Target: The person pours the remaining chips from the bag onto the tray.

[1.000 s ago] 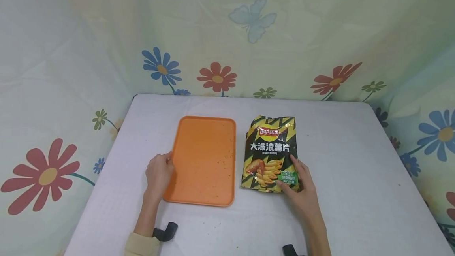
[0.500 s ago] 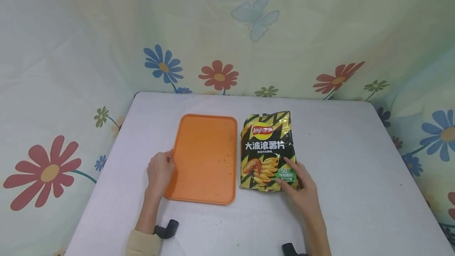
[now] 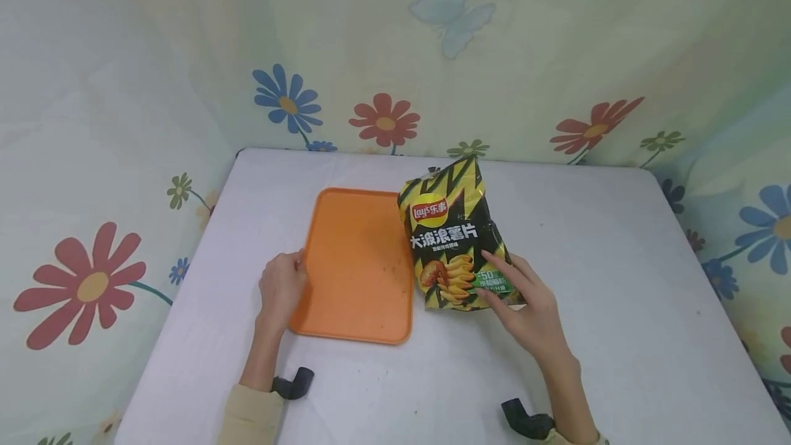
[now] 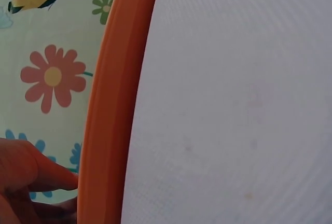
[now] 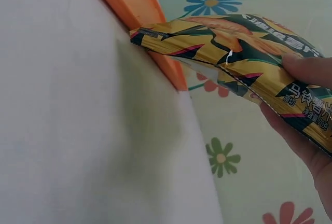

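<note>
A black and yellow Lay's potato chip bag (image 3: 446, 225) is gripped at its lower right corner by my right hand (image 3: 531, 307), thumb and fingers on the front and fingers underneath. In the right wrist view the chip bag (image 5: 207, 40) is lifted above the white table, casting a shadow, and its lower edge faces the camera. In the head view the bag overlaps the right side of the orange tray (image 3: 352, 273). My left hand (image 3: 281, 290) pinches the tray's left rim; in the left wrist view its fingertips meet the orange rim (image 4: 106, 120).
The white-covered table (image 3: 593, 259) carries small crumbs, and some lie in the tray as well. A flower-printed curtain (image 3: 346, 33) stands behind and beside it. Black mounts (image 3: 525, 421) are worn on both wrists.
My right hand has raised the chip bag off the table and tilted it leftward, over the tray's right edge. My left hand keeps its place on the tray. The head view has shifted slightly.
</note>
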The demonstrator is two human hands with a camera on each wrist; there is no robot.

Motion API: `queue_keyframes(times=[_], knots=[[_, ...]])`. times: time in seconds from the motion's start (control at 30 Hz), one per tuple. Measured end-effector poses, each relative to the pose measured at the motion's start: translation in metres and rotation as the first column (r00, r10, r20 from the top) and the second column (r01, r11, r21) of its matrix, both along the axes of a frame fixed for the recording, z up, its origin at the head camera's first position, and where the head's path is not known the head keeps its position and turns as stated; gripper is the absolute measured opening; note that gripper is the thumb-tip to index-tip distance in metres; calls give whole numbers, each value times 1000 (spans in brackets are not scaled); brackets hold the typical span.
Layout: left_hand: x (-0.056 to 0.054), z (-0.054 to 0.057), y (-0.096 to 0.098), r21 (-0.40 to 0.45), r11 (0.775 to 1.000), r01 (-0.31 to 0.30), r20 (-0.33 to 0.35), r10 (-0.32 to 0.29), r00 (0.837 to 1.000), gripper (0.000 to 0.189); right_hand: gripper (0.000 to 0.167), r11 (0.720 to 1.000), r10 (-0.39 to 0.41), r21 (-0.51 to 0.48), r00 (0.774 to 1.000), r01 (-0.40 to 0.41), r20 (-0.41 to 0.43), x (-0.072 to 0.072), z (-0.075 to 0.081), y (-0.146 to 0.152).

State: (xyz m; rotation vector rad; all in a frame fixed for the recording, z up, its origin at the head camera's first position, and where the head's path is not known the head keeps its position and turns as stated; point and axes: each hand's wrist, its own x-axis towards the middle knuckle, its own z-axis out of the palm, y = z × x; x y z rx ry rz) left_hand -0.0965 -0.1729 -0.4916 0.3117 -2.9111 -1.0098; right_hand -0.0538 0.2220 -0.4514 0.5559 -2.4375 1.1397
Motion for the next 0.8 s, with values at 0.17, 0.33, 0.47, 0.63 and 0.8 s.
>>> queue_keyframes(times=[0.17, 0.33, 0.47, 0.63, 0.8], knots=[[-2, 1, -1, -10, 1000, 20, 14, -20, 1000, 37, 82, 984, 134, 130, 989, -125, -65, -15, 28, -6], [-2, 2, -2, -15, 1000, 25, 9, -25, 1000, 37, 76, 943, 225, 263, 973, -202, -59, -28, 48, -15], [-3, 4, -2, -24, 999, 36, 41, -35, 999, 37, 72, 894, 270, 367, 963, -258, 19, -34, 61, -23], [-5, 6, -2, -10, 999, 45, 71, -44, 996, 39, 65, 805, 307, 492, 942, -333, 135, -42, 80, -34], [-6, 7, -2, 2, 999, 44, 66, -44, 997, 39, 59, 727, 337, 571, 923, -381, 187, -52, 97, -47]])
